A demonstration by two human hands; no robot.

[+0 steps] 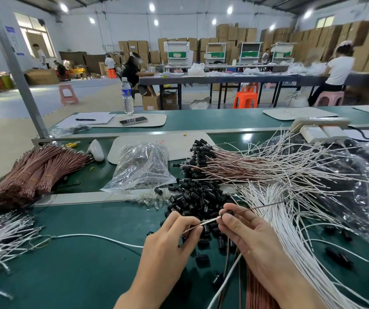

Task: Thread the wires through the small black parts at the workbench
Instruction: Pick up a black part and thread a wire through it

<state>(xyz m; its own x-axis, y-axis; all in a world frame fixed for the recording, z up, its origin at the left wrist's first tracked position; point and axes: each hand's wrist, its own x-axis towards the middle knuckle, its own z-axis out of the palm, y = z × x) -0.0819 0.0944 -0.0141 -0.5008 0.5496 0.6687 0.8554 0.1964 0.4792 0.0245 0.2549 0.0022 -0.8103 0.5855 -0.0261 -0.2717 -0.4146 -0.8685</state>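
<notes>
Workbench (78, 253), black part (228, 212) half-hidden by fingertips (231, 220)

A: The small black parts (190, 195)?
B: Loose heap on the workbench (90, 253), centre. One black part (228, 212) is lifted above it.
A: And the wires (208, 222)?
B: A thin pair, white and brown, enters it, I think.

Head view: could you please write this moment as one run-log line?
step: threading | left hand: pinches wires | right hand: pinches small black part | brown wire: sticks out beyond part
</notes>
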